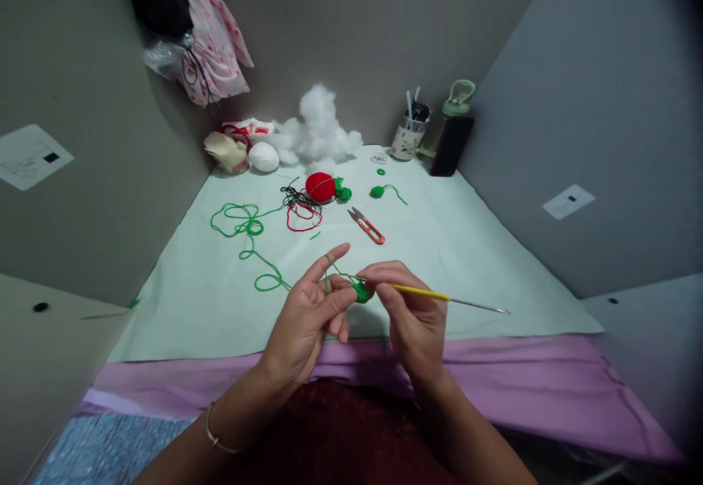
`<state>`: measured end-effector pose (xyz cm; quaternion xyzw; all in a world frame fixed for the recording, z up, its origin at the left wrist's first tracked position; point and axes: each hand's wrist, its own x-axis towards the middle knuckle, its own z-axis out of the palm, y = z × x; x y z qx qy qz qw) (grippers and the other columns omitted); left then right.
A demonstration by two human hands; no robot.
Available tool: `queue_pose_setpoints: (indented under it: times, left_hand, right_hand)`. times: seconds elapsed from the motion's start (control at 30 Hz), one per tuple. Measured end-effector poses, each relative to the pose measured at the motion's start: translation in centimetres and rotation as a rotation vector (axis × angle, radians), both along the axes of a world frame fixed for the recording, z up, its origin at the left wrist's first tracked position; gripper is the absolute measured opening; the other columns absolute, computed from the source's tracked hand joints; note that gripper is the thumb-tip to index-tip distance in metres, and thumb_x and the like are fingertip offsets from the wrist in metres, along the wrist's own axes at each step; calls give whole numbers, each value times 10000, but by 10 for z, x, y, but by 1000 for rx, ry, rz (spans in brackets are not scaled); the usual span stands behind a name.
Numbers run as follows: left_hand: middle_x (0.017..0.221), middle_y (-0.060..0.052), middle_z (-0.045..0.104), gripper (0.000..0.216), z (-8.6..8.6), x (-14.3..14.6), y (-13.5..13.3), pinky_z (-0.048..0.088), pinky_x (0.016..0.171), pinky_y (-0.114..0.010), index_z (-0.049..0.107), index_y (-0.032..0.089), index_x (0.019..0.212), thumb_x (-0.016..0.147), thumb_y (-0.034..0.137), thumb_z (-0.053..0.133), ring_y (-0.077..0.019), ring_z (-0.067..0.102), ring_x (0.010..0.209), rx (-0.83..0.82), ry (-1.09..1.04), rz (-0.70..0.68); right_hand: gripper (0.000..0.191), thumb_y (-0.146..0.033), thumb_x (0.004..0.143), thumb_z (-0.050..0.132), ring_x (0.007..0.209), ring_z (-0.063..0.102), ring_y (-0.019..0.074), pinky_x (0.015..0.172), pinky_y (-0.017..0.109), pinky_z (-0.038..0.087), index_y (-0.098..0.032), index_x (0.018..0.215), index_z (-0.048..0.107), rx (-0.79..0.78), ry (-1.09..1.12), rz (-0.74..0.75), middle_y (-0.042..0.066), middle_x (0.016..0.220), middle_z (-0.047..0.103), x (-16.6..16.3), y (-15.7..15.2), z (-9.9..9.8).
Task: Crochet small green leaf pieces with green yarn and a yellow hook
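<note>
My left hand [310, 316] pinches a small green crochet piece [362, 292] between thumb and fingers, with green yarn [247, 228] looped over its raised forefinger and trailing away across the table. My right hand [409, 309] is closed on a yellow-handled crochet hook [439, 296], whose metal end points right while the working end meets the green piece. Both hands hover just above the near edge of the pale green table sheet [466, 250].
Orange snips [367, 226] lie beyond the hands. Farther back are a red crocheted ball [320, 187], tangled red and black yarn [301, 210], small green pieces [377, 191], white stuffing [318, 130], a cup of tools [409, 137] and a bottle [453, 130]. Grey partition walls enclose the table.
</note>
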<state>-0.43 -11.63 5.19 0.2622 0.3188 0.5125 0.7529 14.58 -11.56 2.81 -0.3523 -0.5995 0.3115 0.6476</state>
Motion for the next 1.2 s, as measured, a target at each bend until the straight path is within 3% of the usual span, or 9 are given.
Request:
queue_pose_setpoints:
  times: [0.1,0.27,0.43,0.7,0.83,1.0,1.2]
  left_hand:
    - [801,79,640,878,-1,-1,0,390,374,-124,508,246,1519,744,140,907,9,387,391,20,29,20]
    - [798,79,643,871,-2,-2,-1,354,356,-111,488,198,1502,741,142,909,13,353,385,21,43,47]
    - [749,93,592,807,1,-2,-1,319,360,-94,506,168,1476,771,168,898,22,300,391,-17,3,-12]
    - [794,83,589,764,0,-3,1,366,383,-93,487,156,1483,817,159,861,25,338,411,-11,-8,-34]
    - [824,70,606,731,1,-2,-1,445,413,-119,508,156,1468,822,156,851,4,425,444,31,18,-23]
    - [878,60,615,761,-2,-1,-3,560,496,-184,506,193,1484,810,152,857,-28,525,498,86,61,15]
    - [879,61,616,764,-11,-1,-3,620,585,-215,487,225,1506,833,163,844,-58,609,563,179,156,102]
  right_hand:
    - [221,-164,1000,636,948,729,197,804,369,629,-285,1082,802,23,-82,-33,51,991,780,-2,-4,1]
    - [351,-66,963,651,933,731,175,766,327,628,-310,1175,789,158,-240,-125,61,1054,762,-4,-11,3]
    - [255,-154,1007,624,967,720,194,806,366,616,-306,1107,803,27,-43,16,50,1029,783,-1,-7,-4]
    - [153,-286,1028,628,753,687,130,709,287,580,-253,1005,776,-149,319,188,23,936,775,-2,2,-8]
    - [186,-323,1041,601,708,692,131,670,277,584,-225,958,735,-193,390,226,30,897,773,-1,3,-2]
    - [199,-270,1072,525,720,709,135,696,299,597,-233,1009,711,-113,233,216,25,931,770,7,-2,0]
    - [231,-138,1049,508,947,730,182,820,348,601,-221,1164,690,253,-234,12,63,1020,767,13,-8,-4]
